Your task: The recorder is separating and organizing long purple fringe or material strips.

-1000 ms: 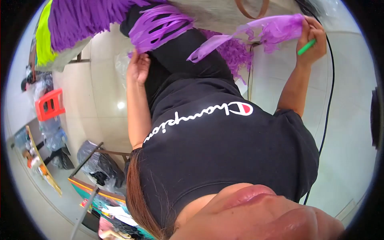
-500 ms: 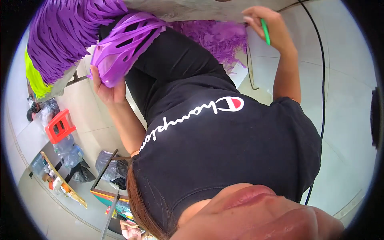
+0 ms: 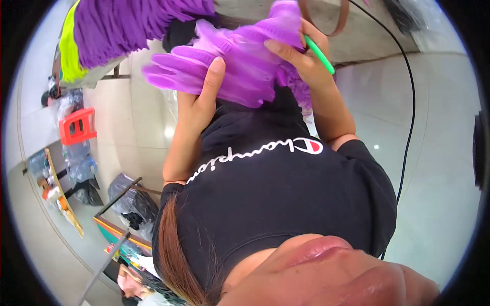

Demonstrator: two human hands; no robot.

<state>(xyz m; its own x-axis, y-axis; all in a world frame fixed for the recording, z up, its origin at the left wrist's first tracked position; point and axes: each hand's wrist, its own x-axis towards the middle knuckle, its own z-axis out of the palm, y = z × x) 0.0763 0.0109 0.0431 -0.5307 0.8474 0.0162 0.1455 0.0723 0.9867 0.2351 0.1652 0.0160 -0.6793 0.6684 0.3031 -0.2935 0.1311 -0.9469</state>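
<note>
both hands now gripping purple fringe

You are in a craft workshop: pale glossy tiled floor, a big purple-and-yellow fringed paper figure far left, cluttered plastic bags near left.

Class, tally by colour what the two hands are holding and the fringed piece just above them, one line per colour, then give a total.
Purple: 2, the cut paper strip held in the left hand and right hand, and the fringed purple piece.
Green: 1, the green stick in the right hand.
Yellow-green: 1, the fringe band.
Total: 4
</note>
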